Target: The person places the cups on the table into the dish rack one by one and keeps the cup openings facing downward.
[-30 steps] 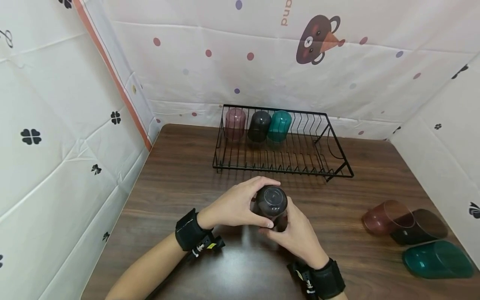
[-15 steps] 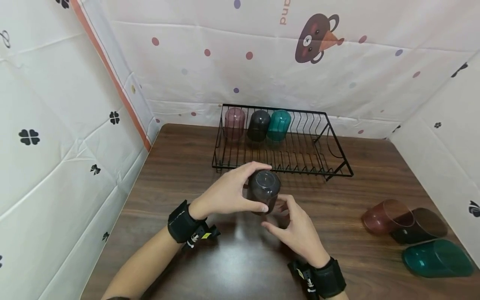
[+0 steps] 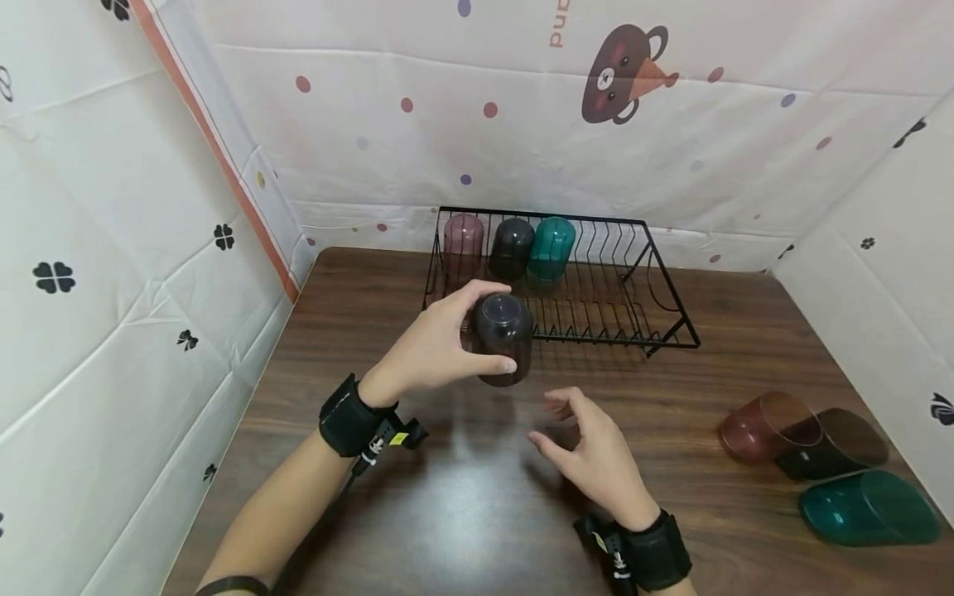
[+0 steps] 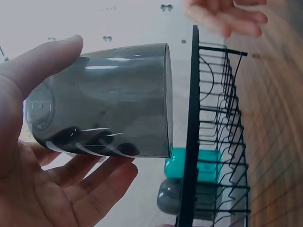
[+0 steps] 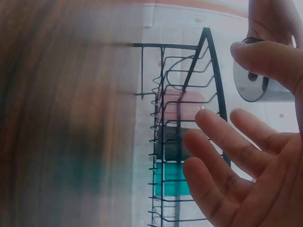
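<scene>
My left hand (image 3: 440,339) grips a smoky dark see-through cup (image 3: 503,341), thumb on one side and fingers on the other. The cup is upside down, its base upward, and overlaps the front edge of the black wire rack (image 3: 611,338) in the head view. In the left wrist view the cup (image 4: 113,101) has its open rim toward the rack. My right hand (image 3: 592,451) hovers over the table to the right, fingers loosely bent, holding nothing. Inside the rack's back row stand a pink cup (image 3: 463,246), a dark cup (image 3: 511,248) and a teal cup (image 3: 551,250), all upside down.
On the table's right side lie a reddish cup (image 3: 756,428), a dark cup (image 3: 835,447) and a teal cup (image 3: 868,507), close together. A patterned white sheet (image 3: 373,149) rises behind the wooden table (image 3: 358,306) and along its sides.
The left hand has carried the dark cup forward and leftward to the rack's front edge. The right hand has let go of the cup and stays behind, its fingers now apart from it.
</scene>
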Demonstrator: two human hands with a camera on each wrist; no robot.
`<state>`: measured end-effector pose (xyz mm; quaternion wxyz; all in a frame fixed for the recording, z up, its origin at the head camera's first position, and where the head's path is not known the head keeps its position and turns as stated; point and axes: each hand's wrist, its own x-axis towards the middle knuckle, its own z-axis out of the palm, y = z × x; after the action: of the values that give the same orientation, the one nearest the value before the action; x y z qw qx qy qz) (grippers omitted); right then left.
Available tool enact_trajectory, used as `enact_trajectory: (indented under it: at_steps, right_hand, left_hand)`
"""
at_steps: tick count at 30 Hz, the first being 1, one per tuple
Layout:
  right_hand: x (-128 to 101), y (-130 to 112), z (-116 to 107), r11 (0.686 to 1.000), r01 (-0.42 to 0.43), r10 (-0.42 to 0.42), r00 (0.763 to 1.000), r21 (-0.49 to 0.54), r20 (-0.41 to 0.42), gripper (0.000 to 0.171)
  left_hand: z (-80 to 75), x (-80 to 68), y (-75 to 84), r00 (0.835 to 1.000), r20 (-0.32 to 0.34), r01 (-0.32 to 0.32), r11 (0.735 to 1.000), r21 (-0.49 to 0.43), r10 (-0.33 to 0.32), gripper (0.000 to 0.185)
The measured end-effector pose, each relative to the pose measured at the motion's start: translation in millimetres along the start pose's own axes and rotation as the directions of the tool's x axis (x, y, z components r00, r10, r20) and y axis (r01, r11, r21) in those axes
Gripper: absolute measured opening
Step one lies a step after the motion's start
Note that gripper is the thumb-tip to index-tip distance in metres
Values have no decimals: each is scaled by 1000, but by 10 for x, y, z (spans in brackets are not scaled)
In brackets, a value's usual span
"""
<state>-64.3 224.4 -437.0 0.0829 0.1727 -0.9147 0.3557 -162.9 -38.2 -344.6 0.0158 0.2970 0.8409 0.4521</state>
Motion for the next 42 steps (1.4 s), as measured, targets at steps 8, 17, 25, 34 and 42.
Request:
enact_trajectory:
  at_steps: [8,17,25,34,42]
  right_hand:
    - [-132,123,-246,995,-58,45,988,-84,-151,35]
    - [-394,447,-726,936,-317,209,850,-152,-483,45]
    - [-611,688,-1004,838,-520,294,685,-166,-666,55]
    - [-701,805,-1038,750,-640,398,639,-167,-659,60]
    - [-693,846,-1075,732,-664,415,611,-152,-674,57]
  left_hand:
    - [-161,105,-40,998,-54,45,999,24,-44,81]
    - [-278,245,-81,978,-172,135,988,80,-120,81]
    - [-352,372,-176,968,-219,161,971,178,-120,87]
    - [-393,553,-423,973,-176,187,957,222,-149,87]
    - [-417,651,-576,969,-160,221,950,222,-188,85]
